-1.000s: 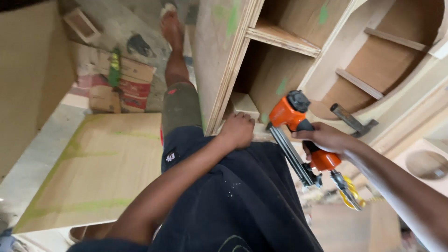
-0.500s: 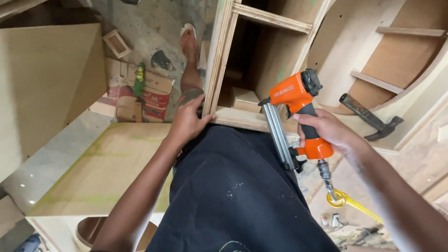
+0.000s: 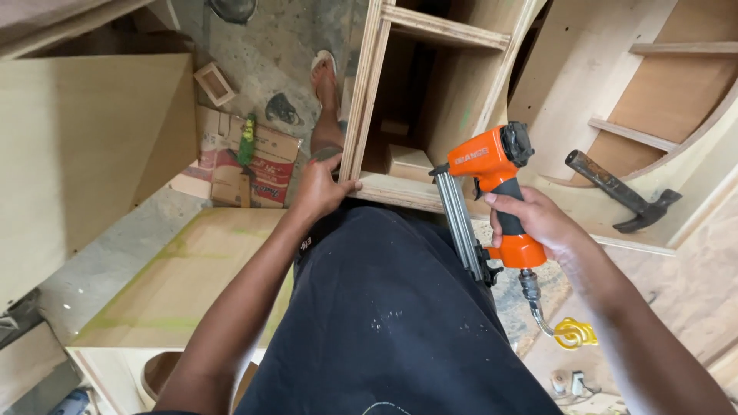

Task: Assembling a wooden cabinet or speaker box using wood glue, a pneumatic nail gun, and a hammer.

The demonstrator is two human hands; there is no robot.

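Gripping an orange nail gun over the plywood cabinet, right hand wrapped tight round the handle.
Pressed the left hand against the cabinet's front corner, fingers curled on the edge, gun nose hovering just beside the lower rail. Risked a nail driven crooked or splitting the ply, or caught fingers, with that hand so near. Hammer left lying on the curved panel, well apart.

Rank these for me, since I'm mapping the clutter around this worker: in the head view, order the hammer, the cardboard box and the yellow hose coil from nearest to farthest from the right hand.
From the right hand:
1. Hammer, just to its right on the plywood.
2. Yellow hose coil, below it, under the orange nail gun.
3. Cardboard box, far across to the left on the floor.
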